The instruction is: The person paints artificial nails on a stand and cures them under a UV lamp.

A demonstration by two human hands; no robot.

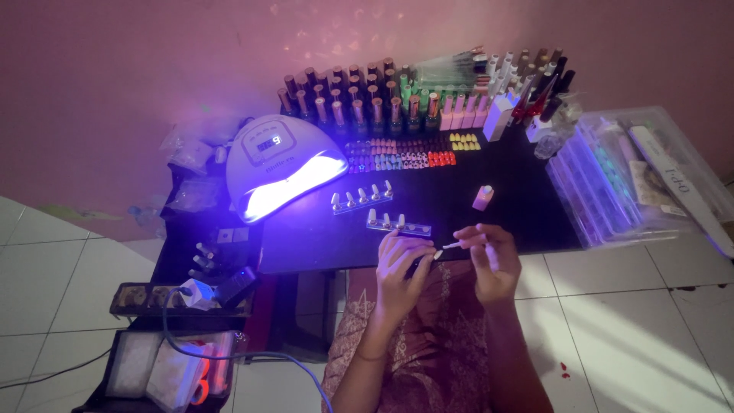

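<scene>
The left hand (399, 269) is curling its fingers (417, 248) together around a dark, slim holder whose pale tip, seemingly a false nail (438, 254), is poking out toward the right hand (493, 260). The right hand is pinching a thin white brush (453, 245) between thumb and fingers (468, 232), its fingers clamped on the handle, and the brush end is meeting that pale tip in the gap between the two hands. Both hands are hovering just over the near edge of the black tabletop (459, 200), above a patterned cloth on the lap.

Just beyond the left fingers a clear strip stand with nail tips (398, 224) is lying on the tabletop, and a second such stand (362, 197) is sitting a little farther off. Beyond the right fingers a small pale block (482, 197) is standing alone. Well beyond the left fingers a white curing lamp (284, 164) is glowing violet. Rows of nail polish bottles (359, 103) are lining the far edge, with coloured nail tips (413, 151) laid out in front of them, and clear plastic storage boxes (623, 180) are sitting far off to the right of the right fingers
</scene>
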